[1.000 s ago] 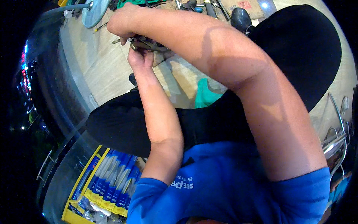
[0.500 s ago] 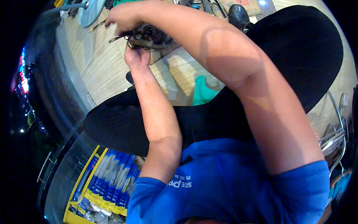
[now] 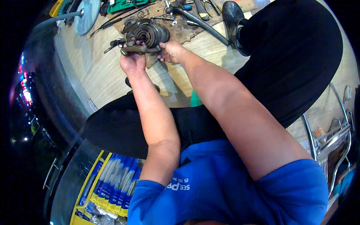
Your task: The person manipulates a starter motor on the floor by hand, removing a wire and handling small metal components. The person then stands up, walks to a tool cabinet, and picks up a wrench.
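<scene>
A dirty, dark metal part with concentric rings (image 3: 154, 36) sits in front of me at the upper middle. Along its near side runs a curved, brownish metal bracket (image 3: 146, 50). My left hand (image 3: 134, 63) is closed around the bracket's left end from below, fingers curled up over it. At the other end my right hand (image 3: 171, 52) has its fingers closed at the bracket's tip. A smaller dark fitting with a protruding lever (image 3: 114, 44) sticks out beside my left fingers. Whether bracket and ringed part are joined cannot be made out.
Stained cardboard (image 3: 183, 33) bears a hammer (image 3: 202, 24), a wrench (image 3: 174, 22) and other tools. A green tool case (image 3: 120, 5) lies at the back. My black shoe (image 3: 233, 20) stands right of the hammer. A yellow rack (image 3: 84, 187) with blue packages is at lower left.
My right hand has come back from the far left, across the part, to the bracket's right end. My left hand keeps its hold. The ringed part and the hammer now show more fully.
</scene>
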Demonstrator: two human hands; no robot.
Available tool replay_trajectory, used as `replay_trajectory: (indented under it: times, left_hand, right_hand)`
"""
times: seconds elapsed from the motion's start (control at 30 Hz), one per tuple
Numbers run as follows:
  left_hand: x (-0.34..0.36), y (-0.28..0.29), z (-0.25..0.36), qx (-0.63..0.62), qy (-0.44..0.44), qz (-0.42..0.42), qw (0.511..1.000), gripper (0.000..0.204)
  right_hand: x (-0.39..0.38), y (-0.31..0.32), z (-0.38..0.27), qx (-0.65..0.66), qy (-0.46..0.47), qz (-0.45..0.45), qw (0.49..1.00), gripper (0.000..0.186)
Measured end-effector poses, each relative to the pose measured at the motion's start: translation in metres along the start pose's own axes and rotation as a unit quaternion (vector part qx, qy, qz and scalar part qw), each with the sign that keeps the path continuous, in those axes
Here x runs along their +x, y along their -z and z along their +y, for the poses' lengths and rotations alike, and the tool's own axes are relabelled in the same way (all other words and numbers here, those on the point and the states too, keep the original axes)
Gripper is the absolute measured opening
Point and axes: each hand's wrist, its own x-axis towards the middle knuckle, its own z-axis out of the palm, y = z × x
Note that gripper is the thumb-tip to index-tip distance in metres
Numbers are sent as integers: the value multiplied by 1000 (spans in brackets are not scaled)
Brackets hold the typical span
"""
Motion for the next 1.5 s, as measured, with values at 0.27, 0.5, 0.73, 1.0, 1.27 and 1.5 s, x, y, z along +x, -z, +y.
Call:
replay_trajectory:
  times: [0.27, 0.5, 0.73, 1.0, 1.27, 1.5]
  left_hand:
    - [-4, 1, -2, -12, 2, -25, 1000, 35]
    - [-4, 4, -2, -18, 7, -36, 999, 35]
    - [-7, -2, -2, -13, 3, -26, 1000, 35]
    - [-6, -3, 1, -12, 2, -3, 1000, 33]
    - [-6, -15, -1, -16, 13, 33, 999, 31]
    - [-12, -14, 9, -21, 25, 75, 997, 32]
  right_hand:
    - [12, -5, 8, 60, 0, 21, 998, 9]
    - [13, -11, 7, 45, -3, 53, 998, 8]
    - [24, -9, 8, 22, 1, 50, 998, 9]
    - [26, 12, -11, -100, 4, 102, 990, 14]
    - [89, 11, -113, -464, 261, 139, 835, 32]
    - [72, -20, -146, -635, 261, -79, 722, 43]
